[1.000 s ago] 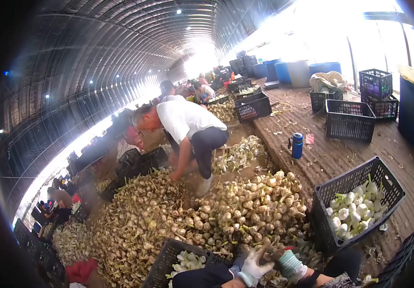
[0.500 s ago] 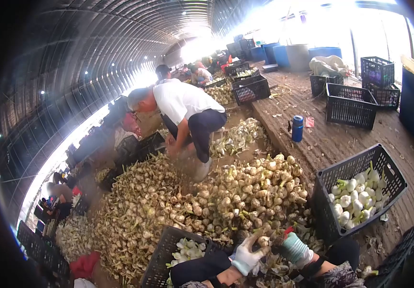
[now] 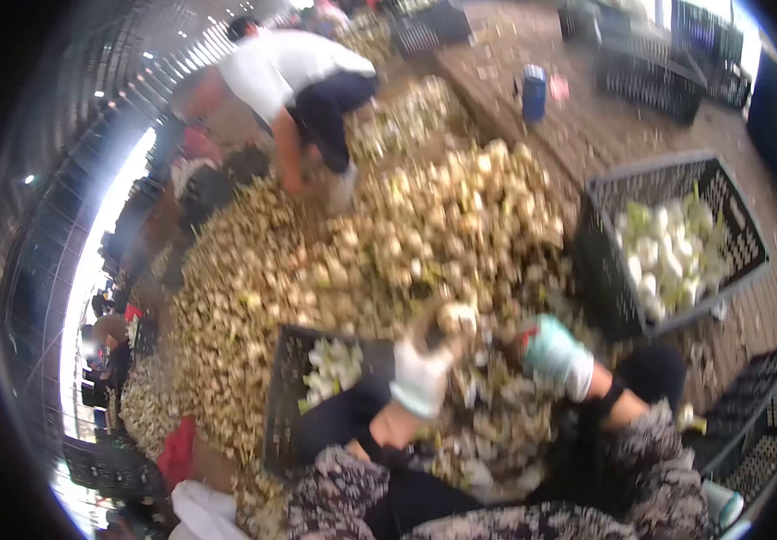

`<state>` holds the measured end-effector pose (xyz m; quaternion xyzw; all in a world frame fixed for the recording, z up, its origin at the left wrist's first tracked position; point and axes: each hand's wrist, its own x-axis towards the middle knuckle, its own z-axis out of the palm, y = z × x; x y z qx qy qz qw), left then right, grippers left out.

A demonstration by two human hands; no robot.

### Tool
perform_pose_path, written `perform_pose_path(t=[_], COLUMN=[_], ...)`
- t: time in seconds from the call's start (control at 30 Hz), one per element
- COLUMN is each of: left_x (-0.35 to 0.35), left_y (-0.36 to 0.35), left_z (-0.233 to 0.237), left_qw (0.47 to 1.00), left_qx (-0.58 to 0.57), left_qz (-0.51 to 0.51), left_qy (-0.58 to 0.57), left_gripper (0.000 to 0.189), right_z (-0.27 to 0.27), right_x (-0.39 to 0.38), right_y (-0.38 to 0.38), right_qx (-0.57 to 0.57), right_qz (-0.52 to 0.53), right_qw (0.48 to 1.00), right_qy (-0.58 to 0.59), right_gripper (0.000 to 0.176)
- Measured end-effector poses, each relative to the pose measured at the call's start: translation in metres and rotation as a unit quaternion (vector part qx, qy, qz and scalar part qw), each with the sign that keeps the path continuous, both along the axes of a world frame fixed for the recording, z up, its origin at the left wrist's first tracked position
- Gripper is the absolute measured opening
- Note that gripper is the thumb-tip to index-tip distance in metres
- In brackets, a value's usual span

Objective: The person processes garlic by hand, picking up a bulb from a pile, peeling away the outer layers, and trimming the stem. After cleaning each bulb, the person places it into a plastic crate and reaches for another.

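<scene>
My left hand (image 3: 422, 364), in a white glove, is closed around a garlic bulb (image 3: 458, 317) at the front edge of the garlic heap (image 3: 469, 220). To its right my right hand (image 3: 553, 355), in a teal and white glove, is closed. A bit of red shows at its fingers, but blur hides what they grip. Loose skins and trimmings (image 3: 487, 432) lie below both hands, between my knees. Beside my left knee stands a black crate (image 3: 282, 387) with pale trimmed garlic (image 3: 332, 367) in it.
A black crate (image 3: 741, 286) of white garlic bulbs (image 3: 669, 252) stands at right. Another crate (image 3: 757, 405) sits by my right knee. A blue bottle (image 3: 534, 93) stands on the boards. A person in a white shirt (image 3: 294, 67) bends over the heap ahead.
The view has tilted downward, so more of my sleeves and lap shows. My left hand, with the garlic bulb, has moved farther from my right hand. The person ahead still bends over the heap.
</scene>
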<state>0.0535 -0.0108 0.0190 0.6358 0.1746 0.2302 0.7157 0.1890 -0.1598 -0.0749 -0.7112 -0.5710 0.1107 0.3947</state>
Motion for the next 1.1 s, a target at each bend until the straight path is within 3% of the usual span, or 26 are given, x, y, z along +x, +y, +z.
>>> perform_pose_path(t=[0.03,0.07,0.1,0.13,0.17,0.23,0.27,0.33,0.37,0.43,0.47,0.53,0.57,0.6,0.63,0.77,0.83,0.87,0.9,0.93,0.97,1.03,1.1], left_x=[0.0,-0.001,0.0,0.0,-0.001,0.001,0.001,0.004,0.004,0.005,0.004,0.004,0.003,0.003,0.002,0.005,0.006,0.007,0.007,0.008,0.007,0.005,0.005], left_y=[-0.004,-0.002,0.0,-0.003,-0.003,-0.003,-0.003,-0.004,-0.005,-0.008,-0.009,-0.009,-0.008,-0.006,-0.006,-0.005,-0.006,-0.008,-0.011,-0.013,-0.014,-0.013,-0.011], left_z=[0.005,-0.002,-0.008,-0.004,-0.007,-0.012,-0.015,-0.019,-0.018,-0.014,-0.016,-0.021,-0.023,-0.025,-0.026,-0.026,-0.026,-0.023,-0.019,-0.016,-0.017,-0.017,-0.016], left_qw=[1.0,1.0,1.0,0.999,1.0,0.999,0.999,0.987,0.987,0.955,0.955,0.974,0.974,0.977,0.979,0.968,0.965,0.965,0.961,0.955,0.955,0.969,0.968], left_qx=[-0.018,-0.012,-0.001,-0.048,-0.021,0.033,0.031,0.161,0.159,0.296,0.296,0.224,0.224,0.213,0.201,0.248,0.257,0.256,0.275,0.294,0.295,0.246,0.251], left_qz=[0.006,0.006,0.004,-0.002,0.006,-0.003,-0.005,-0.002,-0.004,-0.023,-0.024,-0.028,-0.029,-0.028,-0.028,-0.038,-0.038,-0.037,-0.03,-0.023,-0.023,-0.013,-0.008], left_qy=[-0.008,-0.006,-0.011,0.009,0.007,-0.027,-0.024,-0.026,-0.024,-0.005,-0.005,-0.011,-0.011,-0.006,0.0,-0.024,-0.031,-0.031,-0.025,-0.019,-0.019,-0.028,-0.024], left_gripper=[0.049,0.052,0.055,0.057,0.056,0.055,0.055,0.056,0.056,0.059,0.059,0.06,0.06,0.06,0.06,0.06,0.06,0.06,0.057,0.055,0.055,0.055,0.055], right_z=[0.016,0.051,0.015,0.057,0.055,0.062,0.067,0.075,0.062,0.046,0.044,0.043,0.053,0.07,0.08,0.075,0.075,0.067,0.055,0.046,0.053,0.074,0.07], right_x=[-0.006,-0.01,-0.006,-0.012,-0.009,-0.016,-0.019,-0.024,-0.027,-0.024,-0.02,-0.012,-0.014,-0.017,-0.02,-0.023,-0.022,-0.019,-0.013,-0.01,-0.011,-0.013,-0.016], right_y=[0.0,0.002,0.007,0.007,0.006,0.008,0.01,0.016,0.025,0.029,0.026,0.02,0.017,0.012,0.01,0.008,0.004,0.009,0.018,0.024,0.023,0.018,0.017], right_qx=[-0.042,-0.116,-0.019,0.066,0.078,0.119,0.118,0.071,0.073,0.123,0.123,0.017,0.018,0.036,0.052,0.066,0.122,0.121,0.13,0.129,0.13,-0.013,0.035], right_qz=[-0.074,-0.116,-0.064,-0.061,-0.002,-0.06,-0.063,-0.09,-0.136,-0.118,-0.119,-0.066,-0.066,-0.079,-0.087,-0.114,-0.065,-0.065,-0.085,-0.098,-0.098,-0.14,-0.121], right_qw=[0.953,0.955,0.937,0.913,0.813,0.866,0.864,0.849,0.859,0.915,0.915,0.987,0.987,0.915,0.783,0.765,0.692,0.692,0.861,0.961,0.961,0.856,0.852], right_qy=[0.291,0.248,0.343,0.398,0.577,0.483,0.485,0.516,0.487,0.365,0.366,0.147,0.147,0.393,0.614,0.63,0.709,0.708,0.485,0.223,0.223,0.497,0.508], right_gripper=[0.014,0.022,0.026,0.026,0.034,0.039,0.039,0.039,0.03,0.023,0.023,0.029,0.029,0.025,0.022,0.018,0.02,0.02,0.021,0.023,0.023,0.022,0.021])
